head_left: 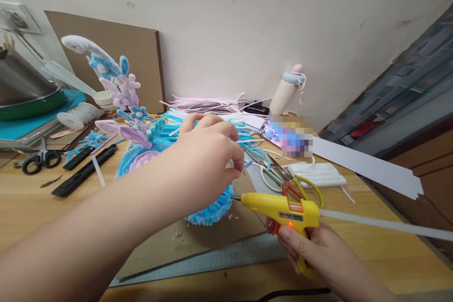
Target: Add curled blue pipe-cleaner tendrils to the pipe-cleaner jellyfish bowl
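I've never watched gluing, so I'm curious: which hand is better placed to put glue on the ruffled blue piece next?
Probably the right hand: it grips the glue gun, whose nozzle points at the blue piece. The left hand is curled above that piece, without a gun, so it seems less suited.

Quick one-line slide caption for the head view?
Right hand holding a yellow glue gun, its nozzle close to a frilly blue piece, the left hand nearby.

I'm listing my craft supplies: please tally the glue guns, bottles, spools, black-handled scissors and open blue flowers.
Glue gun: 1
Bottle: 1
Spool: 1
Black-handled scissors: 1
Blue flowers, plainly visible: 2
Total: 6
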Motion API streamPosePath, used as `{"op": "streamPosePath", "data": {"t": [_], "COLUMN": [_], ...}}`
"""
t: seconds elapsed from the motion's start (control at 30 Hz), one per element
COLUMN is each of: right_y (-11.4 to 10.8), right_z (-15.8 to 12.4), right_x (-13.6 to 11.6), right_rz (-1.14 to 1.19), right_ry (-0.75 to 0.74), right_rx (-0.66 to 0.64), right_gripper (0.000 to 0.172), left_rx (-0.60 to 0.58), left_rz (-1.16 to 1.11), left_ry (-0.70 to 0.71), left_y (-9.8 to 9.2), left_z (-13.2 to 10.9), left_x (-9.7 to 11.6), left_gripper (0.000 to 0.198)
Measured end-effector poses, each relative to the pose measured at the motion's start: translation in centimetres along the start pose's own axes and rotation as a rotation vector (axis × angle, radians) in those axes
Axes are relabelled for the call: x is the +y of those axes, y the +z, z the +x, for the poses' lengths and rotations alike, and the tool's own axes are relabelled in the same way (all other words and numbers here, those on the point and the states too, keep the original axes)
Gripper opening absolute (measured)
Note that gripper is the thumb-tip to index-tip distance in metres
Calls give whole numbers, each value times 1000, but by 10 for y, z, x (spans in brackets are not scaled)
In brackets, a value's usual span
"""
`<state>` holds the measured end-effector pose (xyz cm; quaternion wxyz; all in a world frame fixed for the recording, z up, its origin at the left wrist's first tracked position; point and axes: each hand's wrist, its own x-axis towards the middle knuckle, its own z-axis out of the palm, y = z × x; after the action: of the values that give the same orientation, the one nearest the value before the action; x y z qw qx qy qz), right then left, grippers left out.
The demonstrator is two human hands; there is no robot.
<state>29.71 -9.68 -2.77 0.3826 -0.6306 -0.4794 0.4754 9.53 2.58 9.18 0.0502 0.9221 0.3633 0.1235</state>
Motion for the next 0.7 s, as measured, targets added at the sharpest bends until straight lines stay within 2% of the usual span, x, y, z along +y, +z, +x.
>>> {"op": "streamPosePath", "data": {"t": [0.13, 0.27, 0.4, 0.47, 0.57, 0.7], "right_y": [-15, -21, -18, -16, -15, -16], "right_z": [20, 33, 42, 46, 51, 53], "right_x": [-17, -26, -30, -32, -37, -40], "right_rz": [-183, -276, -424, -480, -520, -561], "right_ry": [-96, -90, -166, -215, -248, -204], "right_rx": [-71, -144, -79, -84, -171, -195], "right_gripper": [33, 29, 24, 24, 29, 32], "left_rx": [7, 27, 35, 45, 86, 125], "left_rz": [18, 17, 43, 70, 98, 127], "left_ry": [-9, -13, 8, 34, 72, 101], "left_y": [0, 1, 4, 5, 7, 10], "left_z": [0, -3, -6, -8, -9, -9], "left_x": [-2, -5, -8, -10, -12, -15], "left_gripper": [12, 13, 11, 8, 9, 10]}}
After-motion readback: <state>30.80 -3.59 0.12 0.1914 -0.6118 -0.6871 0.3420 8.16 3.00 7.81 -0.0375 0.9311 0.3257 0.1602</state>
